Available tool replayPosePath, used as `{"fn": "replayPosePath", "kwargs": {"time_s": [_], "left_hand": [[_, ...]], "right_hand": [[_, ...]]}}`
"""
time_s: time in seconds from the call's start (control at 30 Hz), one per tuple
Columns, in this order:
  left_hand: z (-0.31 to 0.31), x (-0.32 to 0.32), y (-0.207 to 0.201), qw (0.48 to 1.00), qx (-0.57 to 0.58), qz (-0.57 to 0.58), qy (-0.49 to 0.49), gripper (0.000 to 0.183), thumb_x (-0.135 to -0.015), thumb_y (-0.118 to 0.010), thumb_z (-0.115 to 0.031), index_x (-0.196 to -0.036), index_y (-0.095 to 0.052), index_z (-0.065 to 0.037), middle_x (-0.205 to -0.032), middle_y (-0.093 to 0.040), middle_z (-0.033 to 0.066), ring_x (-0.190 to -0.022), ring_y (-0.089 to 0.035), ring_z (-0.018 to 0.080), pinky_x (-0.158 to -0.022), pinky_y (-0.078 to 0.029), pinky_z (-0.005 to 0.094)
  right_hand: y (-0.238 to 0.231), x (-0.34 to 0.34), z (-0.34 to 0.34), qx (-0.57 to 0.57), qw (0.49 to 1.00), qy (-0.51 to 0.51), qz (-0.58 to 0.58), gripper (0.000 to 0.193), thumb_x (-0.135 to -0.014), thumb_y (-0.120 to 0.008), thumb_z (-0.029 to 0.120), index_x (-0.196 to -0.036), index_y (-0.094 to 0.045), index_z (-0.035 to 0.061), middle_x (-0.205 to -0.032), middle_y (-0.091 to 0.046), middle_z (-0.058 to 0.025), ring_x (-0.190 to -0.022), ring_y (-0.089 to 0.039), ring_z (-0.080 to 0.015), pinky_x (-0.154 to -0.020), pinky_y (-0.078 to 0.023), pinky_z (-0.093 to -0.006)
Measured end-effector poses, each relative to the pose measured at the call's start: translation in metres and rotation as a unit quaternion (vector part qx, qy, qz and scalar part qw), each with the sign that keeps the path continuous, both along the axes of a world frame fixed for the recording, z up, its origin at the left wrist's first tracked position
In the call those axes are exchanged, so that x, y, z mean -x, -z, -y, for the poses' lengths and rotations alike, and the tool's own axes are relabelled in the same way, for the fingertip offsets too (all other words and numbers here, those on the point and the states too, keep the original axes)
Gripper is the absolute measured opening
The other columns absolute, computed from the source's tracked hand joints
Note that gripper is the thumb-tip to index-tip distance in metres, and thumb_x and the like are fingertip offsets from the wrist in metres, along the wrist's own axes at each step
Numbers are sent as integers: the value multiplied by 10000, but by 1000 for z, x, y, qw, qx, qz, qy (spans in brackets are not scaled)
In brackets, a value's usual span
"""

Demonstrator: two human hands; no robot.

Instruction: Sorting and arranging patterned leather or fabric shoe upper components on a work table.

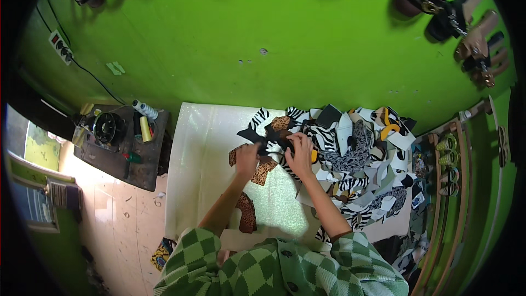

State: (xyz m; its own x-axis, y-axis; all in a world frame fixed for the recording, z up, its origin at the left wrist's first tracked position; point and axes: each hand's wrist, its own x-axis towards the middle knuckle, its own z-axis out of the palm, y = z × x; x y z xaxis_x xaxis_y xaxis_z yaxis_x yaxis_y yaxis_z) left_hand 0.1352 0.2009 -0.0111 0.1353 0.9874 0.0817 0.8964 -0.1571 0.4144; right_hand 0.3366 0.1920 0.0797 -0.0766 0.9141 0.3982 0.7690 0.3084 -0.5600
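Observation:
Both hands are over a loose cluster of cut material scraps on a pale, shiny table surface. My left hand is closed, its fingertips on the edge of a black scrap. To its right, my right hand bends its fingers and thumb around dark material; the fingertips are partly hidden among the pieces. Leopard-print scraps lie just below and between the hands. A zebra-print scrap lies beyond them. Nearer me, beside my left forearm, rests a curved brown leopard-print piece.
A large heap of mixed scraps covers the table's right side. A dark sewing-machine table with thread cones stands at left. Sandals hang on the green wall ahead; a wooden rack holds more shoes at right.

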Motion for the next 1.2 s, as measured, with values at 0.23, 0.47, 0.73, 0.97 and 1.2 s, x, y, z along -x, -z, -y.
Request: {"fn": "replayPosePath", "kwargs": {"time_s": [0.23,0.47,0.73,0.97,1.2], "left_hand": [[59,-14,-2,978,-65,152,123,483,-572,-762,-73,-1022,-594,-127,-963,-615,60,-915,-575,261,-865,-377,403],[11,12,-14,989,-89,109,-55,393,-610,-745,-36,-976,-623,-110,-1100,-549,67,-1082,-488,265,-905,-368,432],[-2,12,13,986,99,137,-9,411,-660,-726,-61,-1034,-566,-116,-1057,-568,54,-1041,-501,251,-903,-350,415],[4,-30,-27,994,6,102,48,705,-597,-811,-171,-1238,-519,-154,-1270,-411,67,-1185,-362,321,-899,-347,463],[-7,-29,16,987,-2,6,160,451,-662,-727,-51,-1092,-595,-79,-1078,-568,73,-966,-533,271,-821,-432,367]], "right_hand": [[30,19,-68,96,984,-111,105,670,-673,-698,103,-1287,-438,169,-1267,-425,-138,-1192,-400,-335,-965,-350,-459],[77,1,-127,176,962,-51,202,345,-726,-712,122,-1059,-622,102,-975,-615,-76,-934,-597,-239,-851,-443,-429],[-2,-30,-126,15,955,-10,-297,89,-848,-625,59,-854,-568,-9,-689,-509,-20,-619,-450,-80,-588,-393,-220],[-39,-82,-83,55,948,-51,-309,81,-839,-568,-16,-900,-517,-6,-912,-474,-16,-765,-452,-79,-685,-381,-192],[-4,-136,-10,63,912,127,-384,58,-853,-557,-3,-885,-511,11,-782,-403,24,-723,-378,-62,-664,-351,-199]]}}
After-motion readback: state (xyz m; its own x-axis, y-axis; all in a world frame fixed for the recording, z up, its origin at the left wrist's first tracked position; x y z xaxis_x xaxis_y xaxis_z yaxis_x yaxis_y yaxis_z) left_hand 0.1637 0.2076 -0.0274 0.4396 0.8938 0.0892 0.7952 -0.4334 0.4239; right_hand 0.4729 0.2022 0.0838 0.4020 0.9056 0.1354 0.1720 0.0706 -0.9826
